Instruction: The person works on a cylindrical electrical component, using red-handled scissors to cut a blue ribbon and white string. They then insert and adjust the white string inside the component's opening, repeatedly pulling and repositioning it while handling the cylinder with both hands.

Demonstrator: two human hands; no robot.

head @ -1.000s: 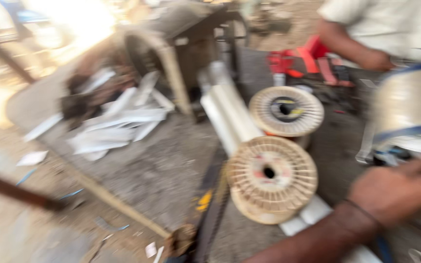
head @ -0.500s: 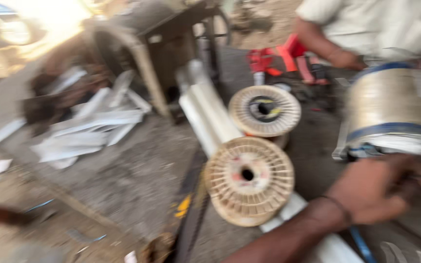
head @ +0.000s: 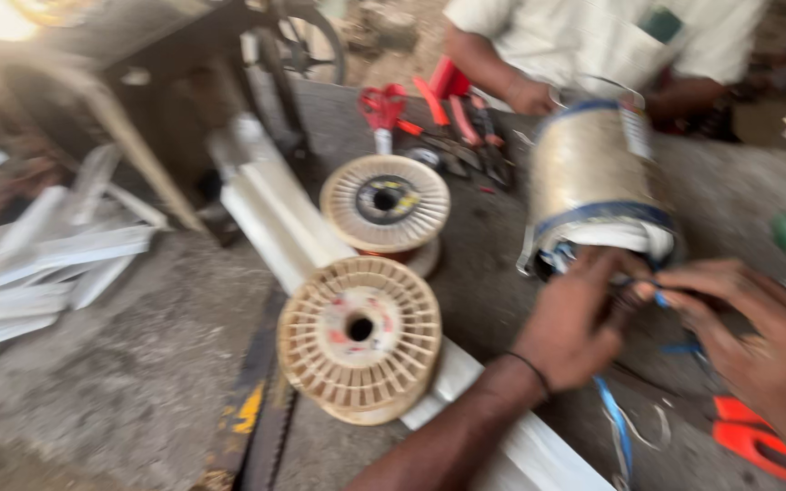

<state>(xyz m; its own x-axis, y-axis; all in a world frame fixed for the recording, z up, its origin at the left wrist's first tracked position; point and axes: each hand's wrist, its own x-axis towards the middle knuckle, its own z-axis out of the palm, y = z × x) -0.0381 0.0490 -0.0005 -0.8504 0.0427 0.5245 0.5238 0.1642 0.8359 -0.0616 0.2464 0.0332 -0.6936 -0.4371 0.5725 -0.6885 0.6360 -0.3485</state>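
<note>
A tan cylindrical bundle [head: 593, 173] bound with blue straps stands on the grey work surface [head: 502, 273]. My left hand [head: 579, 327] reaches to its lower front edge, fingers curled. My right hand [head: 757, 350] comes in from the right, and its fingertips meet the left hand's. Both pinch a thin blue strap [head: 659, 295] just below the bundle. More blue strap [head: 616, 423] trails down toward me. The picture is blurred, so the exact grip is hard to make out.
Two cream spools, one near [head: 361, 336] and one farther [head: 384, 202], lie left of my hands on white strips [head: 270, 218]. Red-handled scissors [head: 382, 111] and pliers [head: 452, 109] lie by another person's hand [head: 529, 95]. An orange-red tool [head: 752, 436] lies at the bottom right. Loose white strips [head: 38, 264] are scattered on the left.
My right hand has come into view and joined my left hand at the foot of the bundle. The view has shifted right and closer.
</note>
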